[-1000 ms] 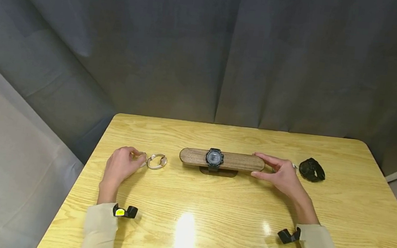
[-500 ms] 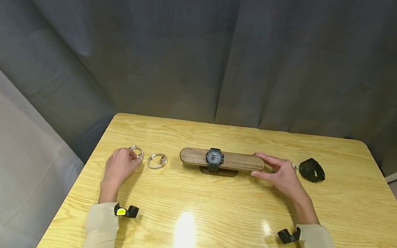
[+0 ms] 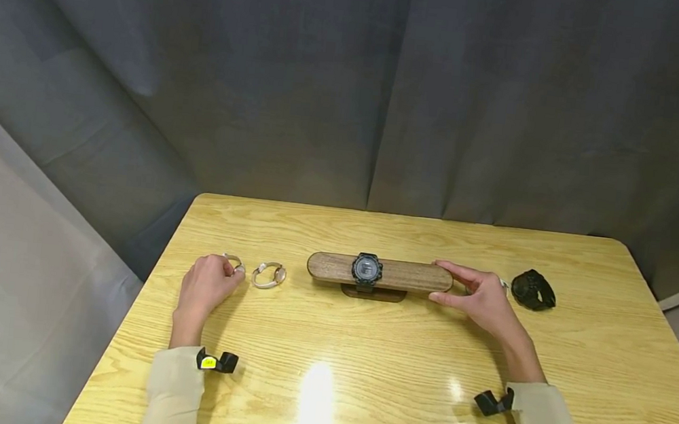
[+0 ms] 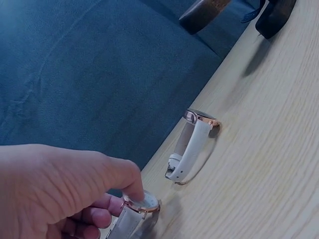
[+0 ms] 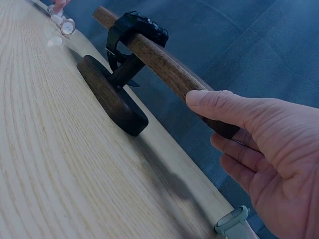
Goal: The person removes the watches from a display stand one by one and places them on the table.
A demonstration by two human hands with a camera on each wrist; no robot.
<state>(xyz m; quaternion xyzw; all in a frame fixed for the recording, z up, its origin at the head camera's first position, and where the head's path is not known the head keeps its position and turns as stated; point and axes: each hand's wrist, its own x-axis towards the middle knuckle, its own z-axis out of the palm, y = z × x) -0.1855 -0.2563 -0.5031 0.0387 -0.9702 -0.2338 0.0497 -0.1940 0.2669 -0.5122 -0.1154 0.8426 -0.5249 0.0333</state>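
Note:
At the left of the table, my left hand [image 3: 207, 289] pinches a white-strapped wristwatch [image 4: 148, 200] by its rose-gold case, one digit over the dial. Much of its strap is hidden by the fingers. Just right of it lies a second white-strapped wristwatch [image 3: 268, 275], its strap closed in a loop. My right hand [image 3: 486, 301] grips the right end of a wooden watch stand [image 3: 413, 276], thumb on the near side and fingers beyond. A black digital watch [image 3: 367, 269] is fastened round the stand's bar, left of its middle.
Right of the right hand lies another black watch [image 3: 532, 290]. A pale green watch [image 5: 233, 222] sits under that hand, mostly hidden in the head view. The wooden table [image 3: 397, 381] ends at a dark curtain [image 3: 301, 99] behind the stand.
My left hand has drawn its white watch a little left, apart from the second one, and has turned and lowered it. The right hand and the stand stay put.

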